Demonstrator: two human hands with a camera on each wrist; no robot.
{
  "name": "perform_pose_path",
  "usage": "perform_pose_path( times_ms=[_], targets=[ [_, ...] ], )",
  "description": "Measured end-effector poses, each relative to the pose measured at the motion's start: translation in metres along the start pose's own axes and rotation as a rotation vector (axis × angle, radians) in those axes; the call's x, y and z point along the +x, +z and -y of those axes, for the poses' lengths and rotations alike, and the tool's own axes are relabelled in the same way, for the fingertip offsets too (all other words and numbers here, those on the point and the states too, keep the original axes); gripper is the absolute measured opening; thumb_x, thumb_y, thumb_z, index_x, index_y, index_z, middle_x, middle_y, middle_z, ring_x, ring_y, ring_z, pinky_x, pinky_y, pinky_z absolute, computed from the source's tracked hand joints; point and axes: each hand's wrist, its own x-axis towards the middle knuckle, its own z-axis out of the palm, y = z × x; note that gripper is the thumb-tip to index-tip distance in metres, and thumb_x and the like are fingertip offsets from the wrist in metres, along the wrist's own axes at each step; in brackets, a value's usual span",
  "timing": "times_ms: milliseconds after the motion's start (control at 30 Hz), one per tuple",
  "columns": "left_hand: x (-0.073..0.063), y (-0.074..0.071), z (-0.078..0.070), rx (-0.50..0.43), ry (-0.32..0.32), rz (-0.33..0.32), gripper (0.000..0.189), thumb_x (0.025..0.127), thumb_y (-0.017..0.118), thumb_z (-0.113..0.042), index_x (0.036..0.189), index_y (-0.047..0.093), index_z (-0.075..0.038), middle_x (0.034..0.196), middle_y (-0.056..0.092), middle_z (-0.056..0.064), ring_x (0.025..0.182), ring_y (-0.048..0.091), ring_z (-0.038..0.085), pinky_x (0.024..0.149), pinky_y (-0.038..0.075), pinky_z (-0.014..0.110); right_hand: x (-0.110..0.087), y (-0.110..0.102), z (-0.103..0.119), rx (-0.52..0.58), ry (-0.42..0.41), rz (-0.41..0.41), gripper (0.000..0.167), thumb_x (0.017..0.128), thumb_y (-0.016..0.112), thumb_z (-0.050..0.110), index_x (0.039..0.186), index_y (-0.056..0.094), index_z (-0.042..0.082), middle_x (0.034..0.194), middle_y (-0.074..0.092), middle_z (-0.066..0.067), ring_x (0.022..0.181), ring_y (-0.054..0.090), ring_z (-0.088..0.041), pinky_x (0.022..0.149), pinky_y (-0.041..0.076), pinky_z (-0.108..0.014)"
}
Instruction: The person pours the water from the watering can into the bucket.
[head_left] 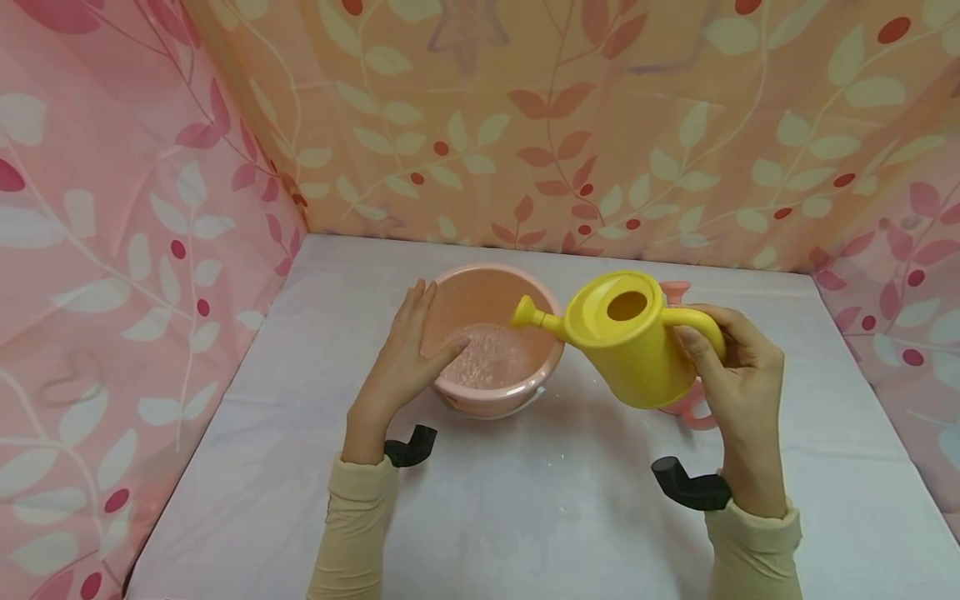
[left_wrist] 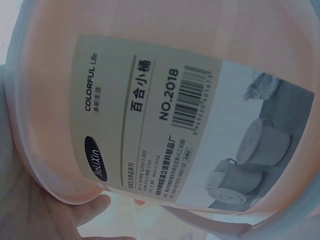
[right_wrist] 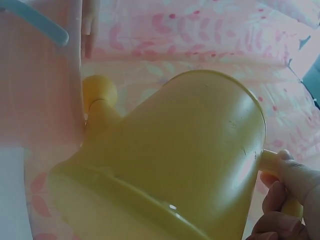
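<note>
My left hand (head_left: 408,350) rests at the left rim of a pink bucket (head_left: 551,367), its fingers straight along the side and its thumb over the edge. The bucket's printed label (left_wrist: 150,120) fills the left wrist view. Rippled, bubbly water (head_left: 491,358) lies in the bucket. With my right hand (head_left: 738,358) I grip the handle of a yellow watering can (head_left: 637,367), held tilted above the table. Its spout head (head_left: 527,312) is over the bucket's right rim. Any stream from it is hard to make out.
Behind the watering can stands a pink thing (head_left: 701,417) with a loop handle and a flared top, mostly hidden. Small water drops (head_left: 558,457) dot the pale table covering (head_left: 525,533). Floral cloth (head_left: 600,167) walls the back and both sides.
</note>
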Motion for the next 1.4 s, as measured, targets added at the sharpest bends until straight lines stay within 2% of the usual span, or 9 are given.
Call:
perform_pose_path(
  times_ms=[267, 633, 1033, 1233, 1400],
  targets=[
    [0.0017, 0.0002, 0.0, 0.014, 0.007, -0.005, 0.086, 0.084, 0.06, -0.051, 0.15, 0.01, -0.027, 0.156, 0.002, -0.004, 0.143, -0.001, 0.018, 0.109, 0.017, 0.057, 0.0008, -0.001, -0.0003, 0.034, -0.01, 0.005, 0.026, 0.083, 0.062, -0.006, 0.109, 0.062, -0.01, 0.098, 0.067, -0.008, 0.09, 0.057, -0.021, 0.081, 0.049, -0.017],
    [0.0016, 0.0011, 0.0008, 0.036, 0.01, -0.015, 0.081, 0.084, 0.058, -0.055, 0.148, 0.013, -0.035, 0.156, 0.003, -0.006, 0.143, 0.0, 0.018, 0.106, 0.021, 0.06, 0.0011, -0.0017, -0.0009, 0.048, -0.006, 0.01, 0.026, 0.084, 0.062, -0.006, 0.109, 0.062, -0.01, 0.099, 0.066, -0.008, 0.09, 0.057, -0.022, 0.081, 0.049, -0.017],
    [0.0017, -0.0005, -0.0029, 0.122, 0.073, -0.064, 0.076, 0.085, 0.054, -0.056, 0.148, 0.024, -0.025, 0.155, 0.015, 0.01, 0.143, 0.005, 0.021, 0.113, 0.011, 0.052, 0.0013, -0.0015, -0.0016, 0.078, -0.037, 0.018, 0.027, 0.083, 0.062, -0.006, 0.109, 0.06, -0.013, 0.098, 0.067, -0.009, 0.089, 0.058, -0.02, 0.081, 0.049, -0.017],
    [-0.0004, -0.0002, -0.0056, 0.111, 0.105, -0.117, 0.067, 0.087, 0.055, -0.052, 0.144, 0.033, -0.026, 0.152, 0.024, 0.011, 0.142, 0.013, 0.022, 0.111, 0.018, 0.053, 0.0013, -0.0017, -0.0014, 0.094, -0.039, 0.022, 0.027, 0.082, 0.063, -0.007, 0.108, 0.06, -0.015, 0.098, 0.067, -0.01, 0.088, 0.058, -0.021, 0.08, 0.049, -0.017],
    [0.0, 0.0041, -0.0084, 0.11, 0.151, -0.206, 0.059, 0.09, 0.054, -0.048, 0.14, 0.043, -0.019, 0.146, 0.037, 0.008, 0.139, 0.026, 0.024, 0.105, 0.03, 0.053, 0.0008, -0.0022, -0.0012, 0.06, -0.028, 0.017, 0.027, 0.083, 0.063, -0.007, 0.109, 0.061, -0.012, 0.098, 0.067, -0.009, 0.089, 0.058, -0.021, 0.08, 0.05, -0.017]
  ],
)
